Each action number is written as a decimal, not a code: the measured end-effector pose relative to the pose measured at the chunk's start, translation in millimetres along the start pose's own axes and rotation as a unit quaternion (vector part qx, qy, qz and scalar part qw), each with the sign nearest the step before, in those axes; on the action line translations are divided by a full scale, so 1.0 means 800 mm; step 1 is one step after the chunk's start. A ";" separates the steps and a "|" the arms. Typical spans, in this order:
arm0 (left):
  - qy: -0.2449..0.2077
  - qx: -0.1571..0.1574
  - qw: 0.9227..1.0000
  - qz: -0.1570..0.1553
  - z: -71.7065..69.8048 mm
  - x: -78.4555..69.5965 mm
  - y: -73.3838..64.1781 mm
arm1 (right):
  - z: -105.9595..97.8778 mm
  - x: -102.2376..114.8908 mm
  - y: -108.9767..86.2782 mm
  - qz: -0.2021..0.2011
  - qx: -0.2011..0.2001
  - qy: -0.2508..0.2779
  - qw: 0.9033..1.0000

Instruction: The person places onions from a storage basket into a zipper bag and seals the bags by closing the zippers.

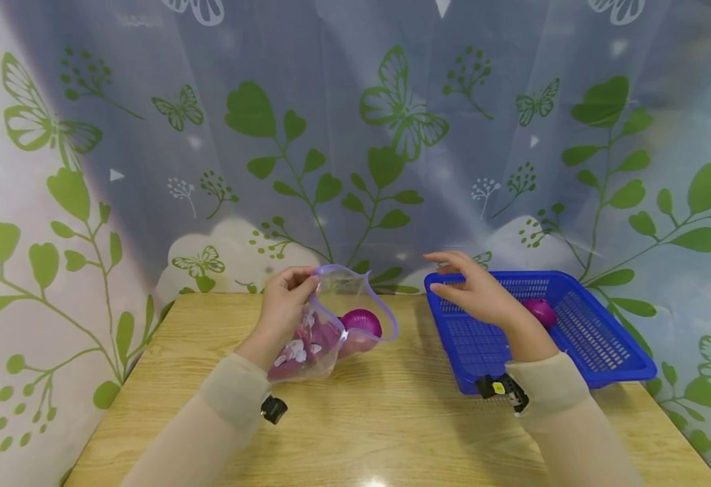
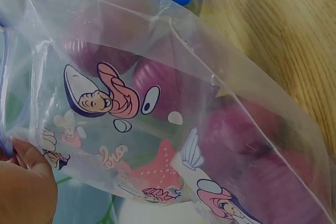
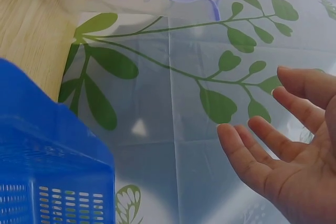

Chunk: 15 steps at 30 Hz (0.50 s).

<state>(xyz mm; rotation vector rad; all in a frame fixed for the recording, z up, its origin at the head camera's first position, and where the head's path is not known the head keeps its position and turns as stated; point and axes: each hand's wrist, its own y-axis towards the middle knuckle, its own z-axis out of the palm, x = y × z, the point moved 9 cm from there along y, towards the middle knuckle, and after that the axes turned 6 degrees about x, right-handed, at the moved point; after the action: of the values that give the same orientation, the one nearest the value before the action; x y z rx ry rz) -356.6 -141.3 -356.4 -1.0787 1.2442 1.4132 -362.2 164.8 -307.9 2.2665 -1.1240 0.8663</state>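
Observation:
My left hand (image 1: 283,304) pinches the lilac rim of a clear zip bag (image 2: 52,93) between thumb and fingers. Cartoon prints cover the bag, and its mouth gapes toward the right. Several red onions lie inside; one red onion (image 1: 361,323) shows at the mouth, others (image 2: 163,77) through the plastic. Above the left rim of a blue plastic basket (image 1: 599,284) is my right hand (image 1: 477,287), fingers apart and holding nothing. Another red onion (image 1: 540,312) lies in the basket, partly hidden behind my right wrist.
Bag and basket stand side by side on a wooden table (image 1: 355,426). Behind the table's far edge hangs a curtain (image 1: 343,203) printed with leaves and butterflies. A small gap separates the bag from the basket.

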 end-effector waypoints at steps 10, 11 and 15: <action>0.005 0.007 1.000 -0.008 -0.003 0.010 -0.001 | -0.007 -0.010 -0.008 0.005 -0.004 -0.017 1.000; 0.006 0.005 1.000 -0.009 -0.004 0.011 -0.001 | -0.008 -0.010 -0.008 0.005 -0.004 -0.019 1.000; 0.005 0.003 1.000 -0.012 -0.006 0.016 -0.002 | -0.011 -0.016 -0.010 0.011 -0.001 -0.018 1.000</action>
<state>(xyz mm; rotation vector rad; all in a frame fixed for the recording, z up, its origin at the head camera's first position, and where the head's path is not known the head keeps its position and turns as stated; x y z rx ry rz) -357.2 -144.7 -369.6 -1.0934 1.2381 1.3872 -364.6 182.0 -312.0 2.2805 -1.1668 0.8365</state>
